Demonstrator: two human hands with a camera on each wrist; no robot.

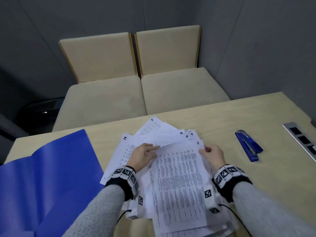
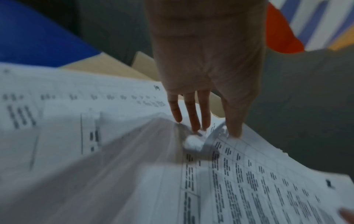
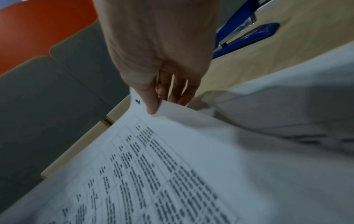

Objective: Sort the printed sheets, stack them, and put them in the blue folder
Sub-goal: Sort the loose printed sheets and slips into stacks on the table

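Observation:
Printed sheets (image 1: 153,132) lie fanned on the table, hand-numbered at their corners; 19, 21, 10 and 4 can be read. The top sheet (image 1: 179,177), marked 2, is lifted off the pile at its far edge. My left hand (image 1: 150,150) pinches its far left corner, thumb on top (image 2: 214,131). At the far right corner my right hand (image 1: 204,149) pinches the same sheet (image 3: 172,166), thumb above and fingers below (image 3: 164,104). The blue folder (image 1: 51,168) lies open on the table's left side.
A blue stapler (image 1: 248,145) lies right of the sheets. A metal socket strip (image 1: 302,139) is set into the wooden table (image 1: 222,120) near its right edge. A beige sofa (image 1: 136,93) stands behind the table.

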